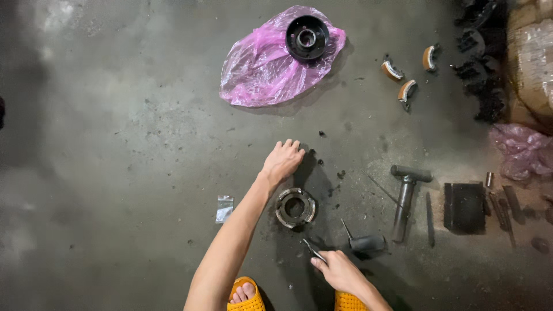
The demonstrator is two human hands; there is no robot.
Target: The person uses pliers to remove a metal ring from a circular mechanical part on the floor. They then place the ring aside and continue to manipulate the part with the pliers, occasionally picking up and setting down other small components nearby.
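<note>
My left hand (282, 159) reaches forward over the concrete floor, palm down, fingers bent at a small dark bit on the ground; whether it grips anything is hidden. Just behind it lies a round metal ring part (295, 207) with notches. My right hand (340, 270) is low near my feet, fingers closed on a thin metal tool (314, 251) that points up-left. A dark cylindrical piece with a thin rod (364, 242) lies just right of that hand.
A black pulley-like wheel (307, 38) rests on a pink plastic bag (259, 69) farther ahead. Three curved orange-lined shoes (406, 89) lie at right. A T-shaped metal tool (405, 198), a black block (465, 206), rods and a small clear packet (224, 208) lie around. My yellow sandals (246, 296) show below.
</note>
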